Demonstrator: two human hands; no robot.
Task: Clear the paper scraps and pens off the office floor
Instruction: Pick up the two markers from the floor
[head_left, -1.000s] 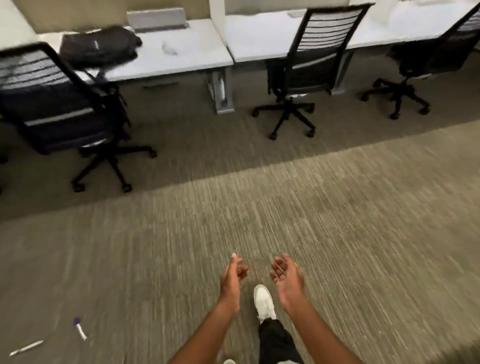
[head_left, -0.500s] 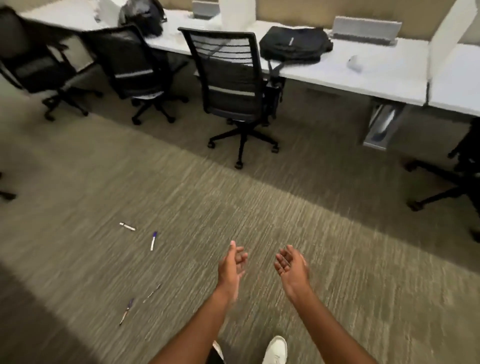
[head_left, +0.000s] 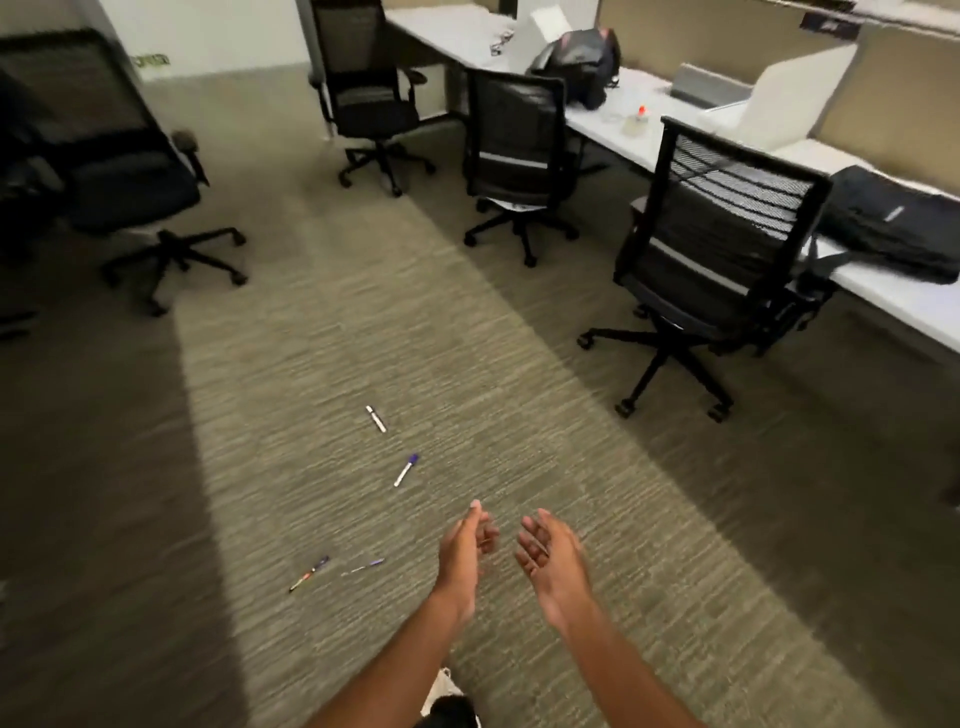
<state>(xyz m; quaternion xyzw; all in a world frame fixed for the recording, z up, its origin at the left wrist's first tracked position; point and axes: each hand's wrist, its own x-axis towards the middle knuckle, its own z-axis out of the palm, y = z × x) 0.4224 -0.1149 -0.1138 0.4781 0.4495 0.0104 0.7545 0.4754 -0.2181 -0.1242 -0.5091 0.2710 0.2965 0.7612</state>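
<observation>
Four slim pens lie on ribbed carpet.

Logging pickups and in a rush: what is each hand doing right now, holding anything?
Left hand: open, fingers loosely curled, holding nothing.
Right hand: open, palm turned inward, holding nothing.

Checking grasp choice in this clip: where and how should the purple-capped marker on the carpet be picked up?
Pinch the purple-capped marker mid-barrel, across its width, coming straight down from above. It lies flat on the carpet, so only top and sides are reachable. Both hands are empty.
</observation>
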